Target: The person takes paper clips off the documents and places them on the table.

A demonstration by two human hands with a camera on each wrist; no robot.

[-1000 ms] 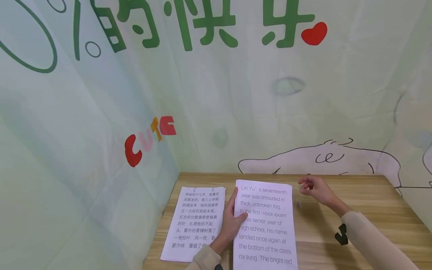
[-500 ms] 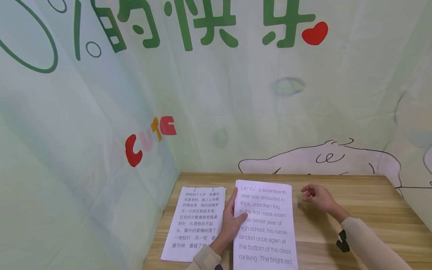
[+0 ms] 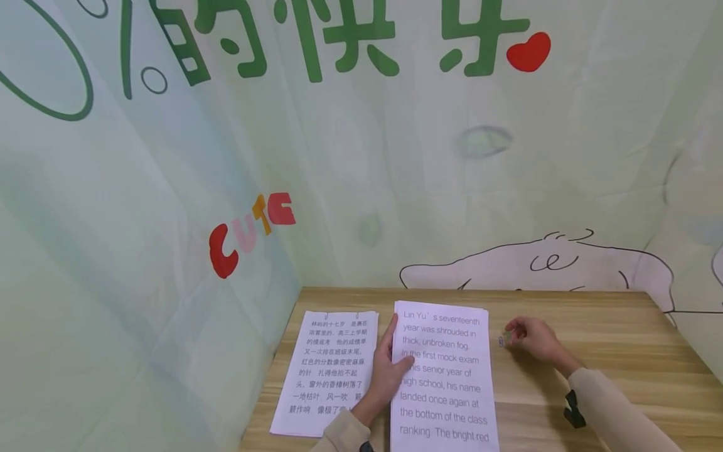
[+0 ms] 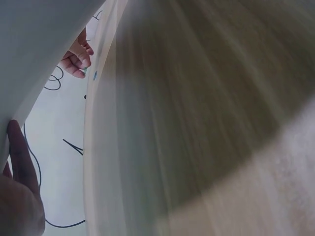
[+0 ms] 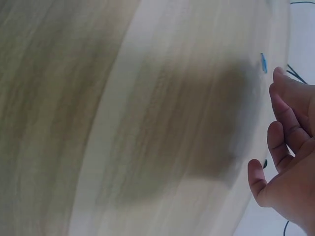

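My left hand [image 3: 390, 370] grips a stack of printed English pages [image 3: 443, 383] by its left edge, thumb on the top sheet. In the left wrist view, some of the left fingers [image 4: 23, 162] show beside the raised pages [image 4: 44, 44]. To the right of the stack, my right hand [image 3: 533, 338] is just above the table, pinching a small greenish paper clip [image 4: 85, 70] between thumb and fingertips; its shape is mostly hidden. A blue paper clip [image 3: 500, 341] lies on the wood between that hand and the stack; the right wrist view shows this blue clip [image 5: 264, 63] near the fingertips.
Left of the stack lies another set of pages with Chinese text [image 3: 327, 376], with two clips [image 3: 357, 316] on its top edge. The wooden table [image 3: 615, 351] ends at a printed fabric backdrop [image 3: 361, 157] behind and to the left.
My right hand has come down and slightly toward me, near the blue paper clip, with the small greenish clip in its fingertips. The left hand and its stack stay in place.
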